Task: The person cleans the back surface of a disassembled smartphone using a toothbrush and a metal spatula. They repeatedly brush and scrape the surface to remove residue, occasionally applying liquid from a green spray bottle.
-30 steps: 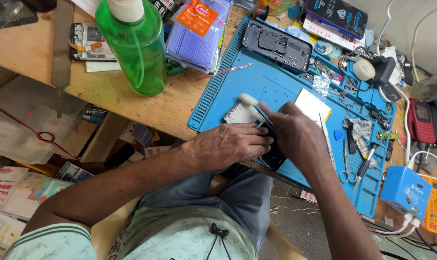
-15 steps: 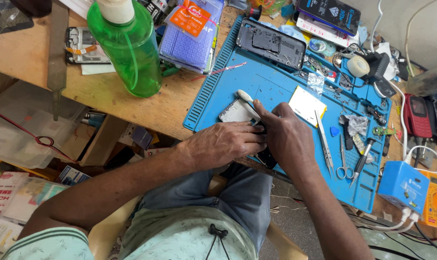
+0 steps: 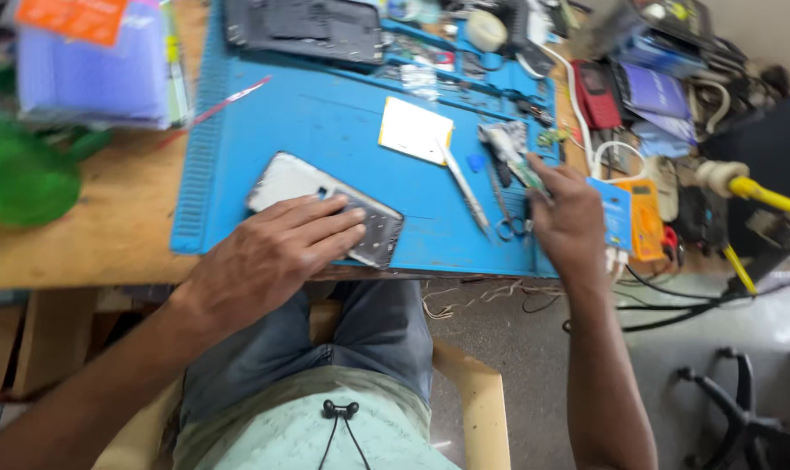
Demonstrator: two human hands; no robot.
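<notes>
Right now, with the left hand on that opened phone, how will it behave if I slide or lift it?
The opened phone looks flat and stiff, so it would probably slide across the blue mat rather than roll. The left hand covers its near half. Its exposed inner parts are likely fragile; lift by the edges.

Left hand (image 3: 268, 252) lies flat, fingers (image 3: 329, 228) spread, on an opened phone (image 3: 325, 207) at the near edge of the blue mat (image 3: 325, 122). Right hand (image 3: 569, 213) is at the mat's right edge, touching small parts beside scissors (image 3: 506, 218) and tweezers (image 3: 464, 187). A yellow-edged card (image 3: 415, 130) lies mid-mat. Wooden bench (image 3: 90, 235) shows left.
</notes>
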